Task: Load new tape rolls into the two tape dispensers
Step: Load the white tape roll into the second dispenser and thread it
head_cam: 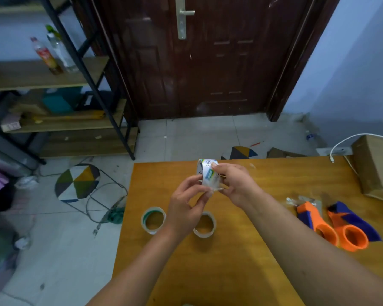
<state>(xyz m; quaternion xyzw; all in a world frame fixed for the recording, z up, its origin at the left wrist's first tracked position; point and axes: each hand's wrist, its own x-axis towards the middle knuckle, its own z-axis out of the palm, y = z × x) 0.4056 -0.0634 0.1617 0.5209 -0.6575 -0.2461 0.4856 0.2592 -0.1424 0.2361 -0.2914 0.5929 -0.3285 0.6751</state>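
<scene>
I hold a clear tape roll (206,172) with a white and green label above the middle of the wooden table (230,272). My right hand (234,184) grips the roll from the right. My left hand (187,206) pinches its lower edge with thumb and fingers. Two more tape rolls lie flat on the table below: one with a green core (153,220) at the left, another (205,225) partly hidden by my left wrist. Two orange and blue tape dispensers (314,219) (349,228) lie side by side at the table's right.
A cardboard box (376,166) and a white cable (341,146) sit at the table's far right corner. On the floor to the left stands a patterned stool (76,183), with a metal shelf unit (60,102) behind. A dark door (208,56) is ahead.
</scene>
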